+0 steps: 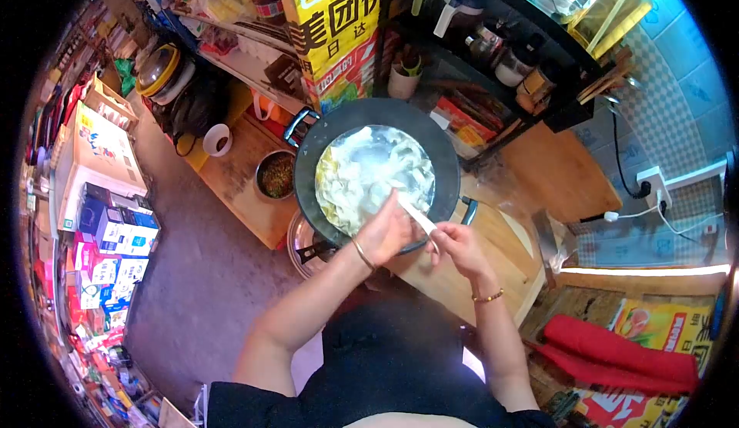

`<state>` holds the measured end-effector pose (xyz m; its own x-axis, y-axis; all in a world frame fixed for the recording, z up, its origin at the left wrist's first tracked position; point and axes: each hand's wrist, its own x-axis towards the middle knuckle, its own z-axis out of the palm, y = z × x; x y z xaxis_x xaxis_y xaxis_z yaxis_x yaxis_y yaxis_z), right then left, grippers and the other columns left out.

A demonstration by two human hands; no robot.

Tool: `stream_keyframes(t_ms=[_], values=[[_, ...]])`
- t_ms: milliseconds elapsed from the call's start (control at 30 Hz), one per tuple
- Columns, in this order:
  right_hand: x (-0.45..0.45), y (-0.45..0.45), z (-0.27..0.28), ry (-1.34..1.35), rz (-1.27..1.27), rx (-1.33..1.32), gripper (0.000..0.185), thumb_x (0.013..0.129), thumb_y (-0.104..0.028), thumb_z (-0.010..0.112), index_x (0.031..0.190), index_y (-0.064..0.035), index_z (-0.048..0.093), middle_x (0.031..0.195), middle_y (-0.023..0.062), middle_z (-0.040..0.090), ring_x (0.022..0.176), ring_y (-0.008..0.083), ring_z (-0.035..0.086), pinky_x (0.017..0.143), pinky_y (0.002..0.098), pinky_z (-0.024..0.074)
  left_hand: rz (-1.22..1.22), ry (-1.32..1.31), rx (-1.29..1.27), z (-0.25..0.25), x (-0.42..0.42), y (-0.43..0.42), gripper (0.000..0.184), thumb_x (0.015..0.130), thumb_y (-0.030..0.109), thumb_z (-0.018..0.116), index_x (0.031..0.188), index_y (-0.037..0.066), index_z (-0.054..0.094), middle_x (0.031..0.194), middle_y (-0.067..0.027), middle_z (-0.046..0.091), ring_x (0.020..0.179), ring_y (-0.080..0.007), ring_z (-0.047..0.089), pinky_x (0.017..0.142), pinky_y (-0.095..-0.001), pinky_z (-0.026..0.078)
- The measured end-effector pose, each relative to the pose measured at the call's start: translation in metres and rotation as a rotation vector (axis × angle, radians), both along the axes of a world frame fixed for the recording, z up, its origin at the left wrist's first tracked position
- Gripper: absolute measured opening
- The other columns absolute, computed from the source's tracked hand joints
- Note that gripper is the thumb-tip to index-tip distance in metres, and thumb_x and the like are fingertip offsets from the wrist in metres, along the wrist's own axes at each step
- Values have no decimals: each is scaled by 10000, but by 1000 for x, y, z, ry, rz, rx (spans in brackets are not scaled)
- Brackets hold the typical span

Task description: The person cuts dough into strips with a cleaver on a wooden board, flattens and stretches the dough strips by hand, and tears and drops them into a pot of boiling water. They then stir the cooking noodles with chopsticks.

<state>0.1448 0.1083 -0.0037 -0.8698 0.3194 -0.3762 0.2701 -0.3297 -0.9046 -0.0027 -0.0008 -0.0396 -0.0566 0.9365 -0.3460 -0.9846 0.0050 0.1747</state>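
Slim white stick-like utensil (416, 216): centre of frame, over the lower-right side of your round black pan (446, 168), long axis slanting upper left to lower right. Your right hand (460, 249) has its grip pinching the lower end; your left hand (384, 232) is nearer the upper end, its grip unclear.

Wide dark wok (309, 168), seen from above, two loop handles on opp. sides, approx. half-filled w/ cloudy liquid. Pale, folded pieces (337, 189) (dumpling-like, some yellowish) crowd its L side and lower edge. Slim white utensil (418, 217) slants over the near R part of the wok, far end unclear.
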Motion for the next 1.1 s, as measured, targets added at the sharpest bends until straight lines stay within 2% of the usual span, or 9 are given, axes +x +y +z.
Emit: stream_keyframes(t_ms=[33,133,233,533,600,633,767,933,1100], values=[[-5,-1,4,25,25,-37,211,876,-185,504,934,8,564,749,26,593,581,78,549,544,205,457,-162,-87,107,-7,11,-2,496,877,453,400,1093,12,466,993,-98,569,875,-183,553,692,-287,458],[-6,-4,5,-7,90,-32,208,875,-180,504,938,9,564,777,39,593,611,86,559,570,214,463,117,186,-136,5,26,0,288,909,270,416,1017,14,493,920,-108,577,786,-189,573,656,-305,475],[3,-3,2,-152,89,89,185,864,-167,522,882,10,576,676,33,588,540,81,550,506,203,452,211,283,-234,13,7,1,297,910,217,401,1048,-36,473,957,-156,571,910,-260,584,829,-373,485],[14,2,-8,-78,2,-45,181,851,-173,546,868,2,587,616,29,582,490,82,545,459,195,434,390,472,-249,27,-26,1,319,911,254,397,1023,-32,483,960,-155,580,924,-254,580,819,-368,481],[3,-5,1,-35,2,2,195,857,-179,536,886,8,583,639,24,585,504,79,546,473,191,436,45,87,-98,23,-7,-2,377,914,336,369,1032,1,494,971,-126,581,913,-235,571,791,-371,477],[-3,-9,2,-2,-17,-17,201,861,-184,530,885,8,582,647,19,586,510,76,545,476,189,434,-208,-19,201,-26,2,-5,420,912,390,337,1040,26,501,986,-111,576,894,-227,564,757,-375,470],[2,-10,-3,-69,63,51,223,865,-213,525,837,0,582,634,-5,579,517,60,538,457,177,412,200,315,-181,11,21,-1,245,909,182,402,1003,-28,487,942,-149,569,912,-255,570,778,-364,492],[17,-4,-10,-128,63,112,204,854,-207,547,792,-18,589,574,-1,559,449,56,506,406,171,383,261,316,-265,24,-11,-5,241,906,176,403,1000,-30,484,954,-169,568,911,-263,581,815,-384,492],[17,-3,-6,-39,23,13,212,866,-195,524,921,-3,595,599,9,568,465,62,513,431,185,413,426,373,-196,20,-26,-4,328,909,248,399,1091,-21,439,1042,-165,540,976,-259,548,849,-406,460]])
